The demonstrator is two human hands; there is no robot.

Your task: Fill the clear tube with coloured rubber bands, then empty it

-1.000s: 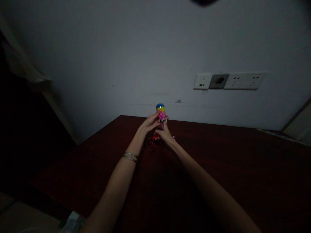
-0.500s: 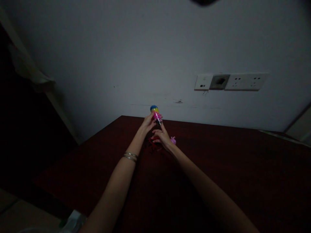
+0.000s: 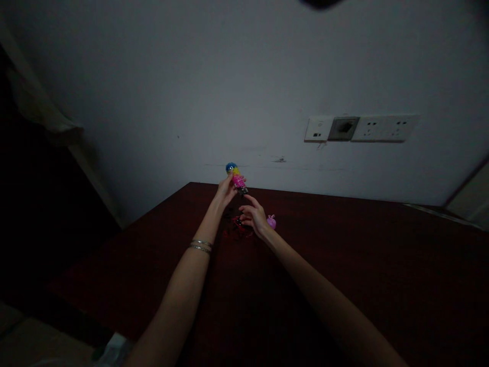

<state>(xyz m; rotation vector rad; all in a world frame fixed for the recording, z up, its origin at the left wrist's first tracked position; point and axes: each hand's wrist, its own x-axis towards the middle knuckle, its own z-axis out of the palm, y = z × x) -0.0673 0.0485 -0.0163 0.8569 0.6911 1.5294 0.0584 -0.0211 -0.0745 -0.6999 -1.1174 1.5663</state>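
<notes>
My left hand point(image 3: 226, 189) is wrapped round a small clear tube point(image 3: 238, 180) filled with blue, yellow, pink and black layers. It is held tilted above the table, its blue end up and to the left. My right hand point(image 3: 255, 215) is open, fingers spread, with the index fingertip close below the tube's dark lower end; I cannot tell whether they touch. Under my hands lies a loose cluster of small red and dark strands point(image 3: 237, 229), too dim to make out. A small purple round thing point(image 3: 271, 221) with a loop on top stands beside my right wrist.
The dark red table point(image 3: 344, 244) runs back to a grey-white wall point(image 3: 237, 92). Sockets and a switch plate point(image 3: 361, 128) are set in the wall at the right. Something pale and translucent point(image 3: 116, 349) sits low at the left, beside the table.
My left hand has moved left with the tube, which is tilted more, and its lower end has come away from my right index finger. My right hand has barely moved.
</notes>
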